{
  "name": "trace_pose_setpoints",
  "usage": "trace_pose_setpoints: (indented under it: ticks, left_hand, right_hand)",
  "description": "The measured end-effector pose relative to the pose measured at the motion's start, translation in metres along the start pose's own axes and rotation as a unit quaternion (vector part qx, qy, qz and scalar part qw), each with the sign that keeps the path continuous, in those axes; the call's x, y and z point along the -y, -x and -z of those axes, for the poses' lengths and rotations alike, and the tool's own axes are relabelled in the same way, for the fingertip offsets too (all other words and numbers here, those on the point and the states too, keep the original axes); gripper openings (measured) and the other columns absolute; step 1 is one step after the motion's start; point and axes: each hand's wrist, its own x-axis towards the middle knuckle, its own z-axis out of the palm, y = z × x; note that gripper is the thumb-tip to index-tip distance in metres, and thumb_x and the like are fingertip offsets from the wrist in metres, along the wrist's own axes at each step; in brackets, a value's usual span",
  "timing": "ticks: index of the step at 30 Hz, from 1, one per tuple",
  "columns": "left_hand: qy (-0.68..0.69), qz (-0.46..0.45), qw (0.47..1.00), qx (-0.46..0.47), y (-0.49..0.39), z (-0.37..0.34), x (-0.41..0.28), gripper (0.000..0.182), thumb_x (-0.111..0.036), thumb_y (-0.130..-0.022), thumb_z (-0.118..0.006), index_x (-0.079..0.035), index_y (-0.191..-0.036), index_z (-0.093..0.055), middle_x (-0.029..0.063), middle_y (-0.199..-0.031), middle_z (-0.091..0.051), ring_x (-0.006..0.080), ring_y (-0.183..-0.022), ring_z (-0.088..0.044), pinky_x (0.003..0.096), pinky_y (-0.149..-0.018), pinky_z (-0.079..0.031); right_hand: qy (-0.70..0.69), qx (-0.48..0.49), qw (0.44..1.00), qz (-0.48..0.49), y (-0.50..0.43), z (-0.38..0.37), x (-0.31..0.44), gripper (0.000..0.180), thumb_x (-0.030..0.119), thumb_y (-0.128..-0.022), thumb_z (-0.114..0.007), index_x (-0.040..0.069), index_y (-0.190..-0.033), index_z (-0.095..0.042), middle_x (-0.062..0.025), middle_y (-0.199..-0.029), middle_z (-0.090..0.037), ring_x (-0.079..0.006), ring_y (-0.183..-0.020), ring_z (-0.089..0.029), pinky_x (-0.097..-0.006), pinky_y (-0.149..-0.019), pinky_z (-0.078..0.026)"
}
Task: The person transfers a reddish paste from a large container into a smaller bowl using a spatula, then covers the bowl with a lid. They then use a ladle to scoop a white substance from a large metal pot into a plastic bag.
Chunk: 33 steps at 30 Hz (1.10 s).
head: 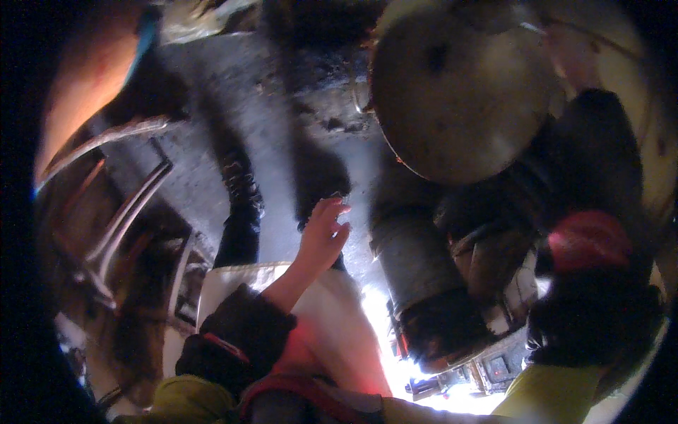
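Note:
My left hand [322, 225] hangs in mid-view above a pale apron [339, 312], its wrist coming out of a dark cuff [238, 334]. The fingers are loosely bent, with a gap between thumb and forefinger, and nothing shows in them. Below it are dark laced boots [241, 185] on the grey floor [275, 132]. My right arm, in a yellow and black sleeve [588, 318], reaches up along the right side. At its end is a blurred red shape [590, 241], which may be my right hand; its fingers cannot be made out.
A large round metal disc [461, 100] fills the upper right, above a grey cylindrical body [424, 265]. Bent metal bars [135, 212] stand at left, near an orange surface [95, 79]. Glaring light falls at the bottom, beside a boxy dark part [495, 368].

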Motion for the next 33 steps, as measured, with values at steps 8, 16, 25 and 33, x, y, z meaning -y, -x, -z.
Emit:
trace_pose_setpoints:
  ticks: [8,16,25,33]
  left_hand:
    - [0.034,0.009,0.999,-0.007,-0.002,0.002,-0.012,0.030,0.002,-0.076,-0.054,-0.006,-0.105,-0.053,0.0093,-0.113,-0.044,0.0091,-0.072,-0.049,0.0199,-0.062,-0.041]
    - [0.032,0.023,0.999,-0.008,-0.003,0.006,-0.020,0.029,-0.005,-0.074,-0.057,-0.008,-0.102,-0.053,0.0114,-0.114,-0.046,0.0215,-0.069,-0.058,0.0304,-0.065,-0.047]
    - [-0.012,-0.042,0.999,-0.022,0.002,0.010,-0.022,0.031,0.002,-0.074,-0.052,-0.006,-0.104,-0.053,0.0106,-0.112,-0.044,0.0132,-0.080,-0.049,0.0217,-0.064,-0.041]
    - [0.032,0.013,0.999,-0.010,0.001,0.010,-0.020,0.032,0.003,-0.074,-0.052,-0.005,-0.105,-0.053,0.0101,-0.114,-0.044,0.0114,-0.075,-0.051,0.0203,-0.062,-0.042]
  right_hand:
    - [0.068,0.086,0.993,-0.049,0.012,0.043,0.036,0.019,0.020,-0.077,-0.052,0.006,-0.085,-0.061,-0.0141,-0.080,-0.061,-0.0327,-0.077,-0.059,-0.0402,-0.066,-0.050]
    - [-0.040,-0.023,0.999,-0.028,0.017,0.012,0.040,0.018,0.019,-0.076,-0.053,0.006,-0.086,-0.061,-0.0122,-0.083,-0.061,-0.0298,-0.077,-0.058,-0.0411,-0.068,-0.048]
    - [0.055,-0.093,0.994,0.011,0.025,0.024,0.049,0.014,0.013,-0.077,-0.054,0.003,-0.084,-0.060,-0.0104,-0.085,-0.059,-0.0268,-0.079,-0.056,-0.0343,-0.070,-0.047]
    - [-0.074,-0.099,0.991,0.053,0.002,0.031,0.073,0.020,0.011,-0.070,-0.055,0.007,-0.089,-0.060,-0.0139,-0.083,-0.060,-0.0292,-0.081,-0.057,-0.0407,-0.070,-0.047]
